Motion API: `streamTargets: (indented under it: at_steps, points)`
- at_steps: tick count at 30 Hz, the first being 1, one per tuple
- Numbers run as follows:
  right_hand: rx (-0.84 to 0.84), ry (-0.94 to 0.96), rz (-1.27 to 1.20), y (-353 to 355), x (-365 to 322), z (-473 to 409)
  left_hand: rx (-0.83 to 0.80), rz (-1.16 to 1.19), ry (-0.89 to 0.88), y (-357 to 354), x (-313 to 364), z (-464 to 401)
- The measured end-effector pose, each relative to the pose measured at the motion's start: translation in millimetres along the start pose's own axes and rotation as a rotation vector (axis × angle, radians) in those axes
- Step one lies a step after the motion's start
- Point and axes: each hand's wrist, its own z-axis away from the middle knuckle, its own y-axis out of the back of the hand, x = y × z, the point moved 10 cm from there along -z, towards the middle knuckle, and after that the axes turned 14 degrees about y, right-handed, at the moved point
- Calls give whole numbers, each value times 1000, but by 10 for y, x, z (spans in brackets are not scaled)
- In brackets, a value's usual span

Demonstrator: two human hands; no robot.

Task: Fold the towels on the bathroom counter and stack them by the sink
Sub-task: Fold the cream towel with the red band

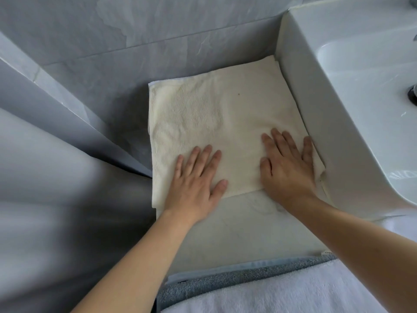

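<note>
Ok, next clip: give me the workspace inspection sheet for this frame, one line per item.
Surface: pale counter, bare strip showing between the towels.
Job's things: cream towel folded flat, lying against the sink's side; grey towel and white towel at the near edge, not yet stacked.
Clutter: nothing seen; a small dark speck on the cream towel.
Grippers: left hand and right hand both flat, fingers straight, pressing the cream towel's near edge.
Cables: nothing seen.
Surroundings: white sink at right, its drain partly in view; grey tiled wall behind.
</note>
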Motion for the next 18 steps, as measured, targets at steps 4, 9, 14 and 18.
streamTargets:
  at_steps: [4,9,14,18]
  points:
    - [-1,-5,21,-6,3,6,-57,-25,55,-45,-281,73]
    - [-105,38,-5,-102,-6,31,-257,-13,60,-74,-467,210]
    - [-322,206,15,-216,-126,202,-137,-102,106,177,-542,288]
    - [-430,315,92,-152,-233,253,17,-68,-137,398,-134,372]
